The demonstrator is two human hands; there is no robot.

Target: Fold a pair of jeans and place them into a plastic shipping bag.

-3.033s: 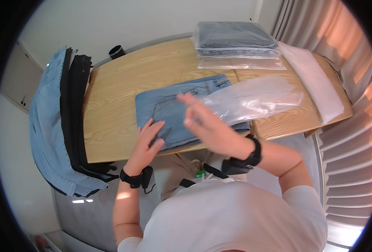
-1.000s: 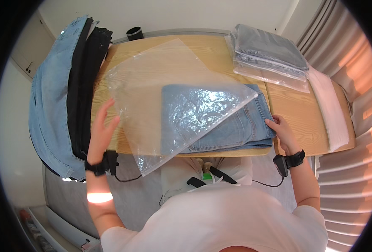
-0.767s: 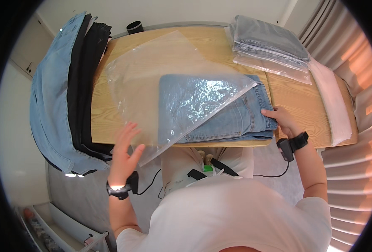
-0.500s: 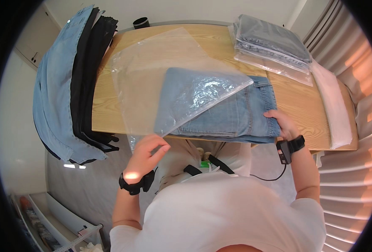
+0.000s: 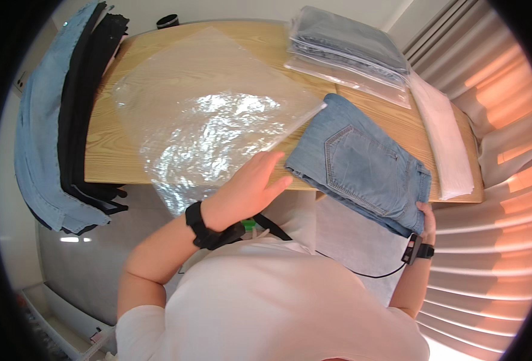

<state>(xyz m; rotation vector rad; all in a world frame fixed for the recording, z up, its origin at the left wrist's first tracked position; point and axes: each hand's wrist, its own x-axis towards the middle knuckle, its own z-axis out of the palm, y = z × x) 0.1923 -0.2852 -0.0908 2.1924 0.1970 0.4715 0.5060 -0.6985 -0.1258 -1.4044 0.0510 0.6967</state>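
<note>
Folded blue jeans (image 5: 368, 162) lie slantwise at the table's front edge, back pocket facing up, their near right end jutting past the edge. My right hand (image 5: 427, 218) grips that waistband end, thumb on top and the other fingers hidden beneath. Left of the jeans a clear plastic bag (image 5: 188, 120) is spread on the table, wrinkled and shiny, one corner hanging over the front edge. Over the bag's near edge, my left hand (image 5: 248, 186) is open with fingers stretched toward the jeans' left end. It holds nothing.
Bagged, folded dark garments (image 5: 350, 48) are stacked at the back right of the wooden table (image 5: 107, 144). A pile of white plastic bags (image 5: 443, 138) lies along the right side. Light blue and black trousers (image 5: 55, 132) drape at the left. A white bin (image 5: 67, 319) stands lower left.
The jeans have come out from under the plastic bag, moving right and turning slantwise with my right hand. My left hand has moved right, toward them. The whole view has shifted.
</note>
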